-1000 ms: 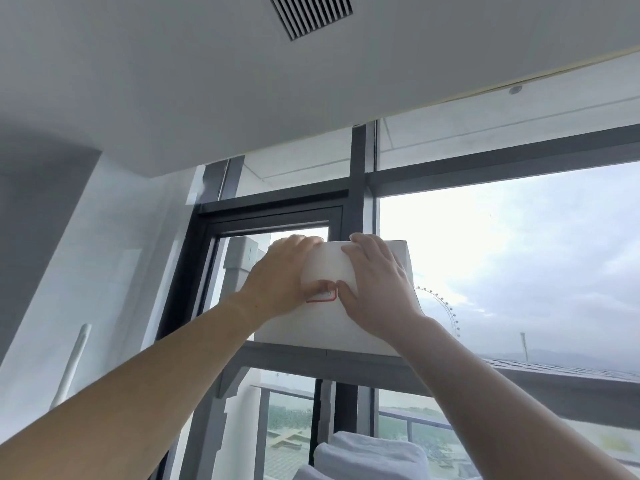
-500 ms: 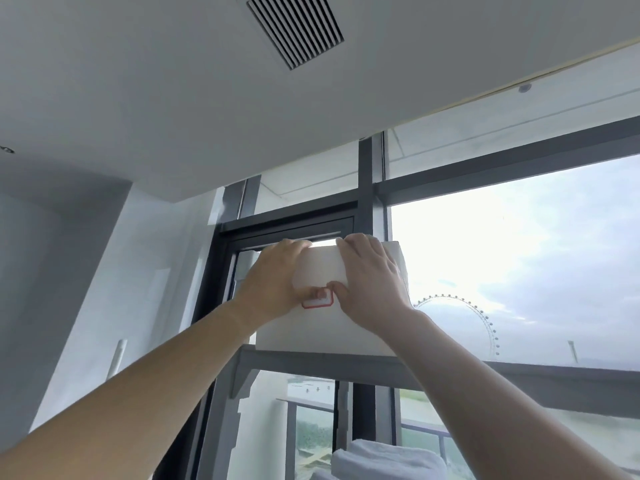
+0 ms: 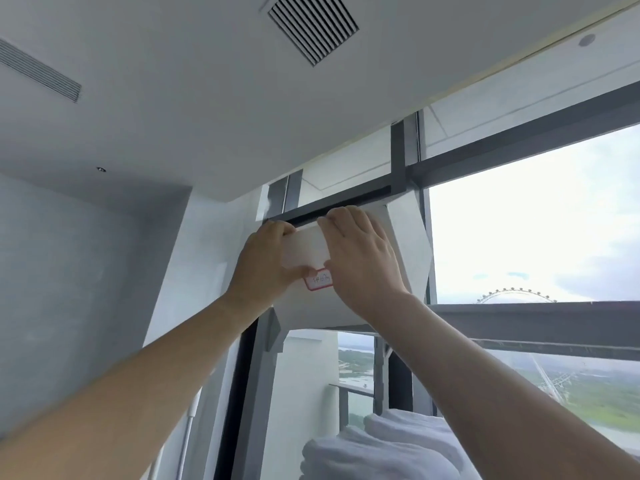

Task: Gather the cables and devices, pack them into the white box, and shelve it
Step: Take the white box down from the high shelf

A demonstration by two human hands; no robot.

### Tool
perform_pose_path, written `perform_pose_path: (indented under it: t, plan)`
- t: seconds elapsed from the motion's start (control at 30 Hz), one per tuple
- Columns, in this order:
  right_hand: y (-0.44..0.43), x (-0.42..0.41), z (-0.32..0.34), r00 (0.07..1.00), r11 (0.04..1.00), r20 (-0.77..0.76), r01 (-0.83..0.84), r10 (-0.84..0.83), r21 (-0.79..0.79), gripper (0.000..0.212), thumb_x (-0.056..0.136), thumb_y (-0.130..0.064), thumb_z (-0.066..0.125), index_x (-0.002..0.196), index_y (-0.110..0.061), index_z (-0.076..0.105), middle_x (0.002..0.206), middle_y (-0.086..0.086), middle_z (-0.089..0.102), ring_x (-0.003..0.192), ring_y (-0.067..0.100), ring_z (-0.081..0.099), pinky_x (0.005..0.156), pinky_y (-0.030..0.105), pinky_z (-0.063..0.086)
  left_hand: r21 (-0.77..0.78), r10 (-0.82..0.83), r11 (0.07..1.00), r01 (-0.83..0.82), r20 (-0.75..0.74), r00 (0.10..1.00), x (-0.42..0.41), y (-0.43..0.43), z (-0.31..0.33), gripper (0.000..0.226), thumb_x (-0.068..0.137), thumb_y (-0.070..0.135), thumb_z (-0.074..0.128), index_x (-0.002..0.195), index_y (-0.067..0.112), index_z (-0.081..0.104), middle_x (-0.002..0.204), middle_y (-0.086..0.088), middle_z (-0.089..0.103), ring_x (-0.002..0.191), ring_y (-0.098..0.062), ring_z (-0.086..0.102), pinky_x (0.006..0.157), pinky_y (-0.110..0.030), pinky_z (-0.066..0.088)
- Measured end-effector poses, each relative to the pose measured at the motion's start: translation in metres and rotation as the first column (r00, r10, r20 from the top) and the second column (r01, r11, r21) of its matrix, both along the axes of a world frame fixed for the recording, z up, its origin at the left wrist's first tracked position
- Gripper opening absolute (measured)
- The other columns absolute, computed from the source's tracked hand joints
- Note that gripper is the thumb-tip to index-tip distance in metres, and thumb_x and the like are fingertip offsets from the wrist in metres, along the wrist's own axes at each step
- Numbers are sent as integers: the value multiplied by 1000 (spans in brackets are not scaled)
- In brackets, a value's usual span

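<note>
White box sat at frame centre, high up against the window frame, its underside resting on the grey shelf that runs off toward the right of the frame. I noted a red-bordered label on the face nearest the camera; the writing on it was too small to read. Left hand lay flat on the left part of that face, fingers spread and curled over the top edge, grip open against the box. Right hand pressed flat just beside it on the right part, grip likewise open, thumb touching the label. Folded white towels lay at lower centre, well below the shelf. Ceiling vent at top centre.
</note>
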State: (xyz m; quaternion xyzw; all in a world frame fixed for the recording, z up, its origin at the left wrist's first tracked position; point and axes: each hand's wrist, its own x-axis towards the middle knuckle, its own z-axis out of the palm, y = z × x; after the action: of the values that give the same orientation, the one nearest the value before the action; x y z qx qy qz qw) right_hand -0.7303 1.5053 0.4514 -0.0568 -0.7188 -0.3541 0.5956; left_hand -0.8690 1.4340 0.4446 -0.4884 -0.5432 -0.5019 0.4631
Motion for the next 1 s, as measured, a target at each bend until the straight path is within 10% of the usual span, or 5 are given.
perform_pose_path:
  t: [0.3,0.77,1.0]
  plan:
    - [-21,25,-14,998,999,46,49,-48,-22,52,68,-4,70,117,-2,52,116,11,52,111,30,46,111,31,14,-61,66,996,-71,-73,995,26,-31,-25,50,64,43,79,92,26,41,87,8,55,74,-19,51,60,-29,40]
    - [-109,38,-69,997,982,80,5,10,-189,47,63,-13,79,105,-14,57,103,2,54,95,21,50,94,35,39,-189,-60,981,40,-98,993,41,-125,-83,40,70,29,79,100,18,54,97,0,63,78,-10,47,71,-18,36]
    - [-169,62,-108,997,958,69,-11,32,-285,43,62,-10,79,97,-11,55,99,5,52,91,24,49,93,37,39,-228,-29,974,-5,-147,989,69,-186,-109,37,66,20,80,92,11,55,91,-6,64,81,-27,58,74,-41,45]
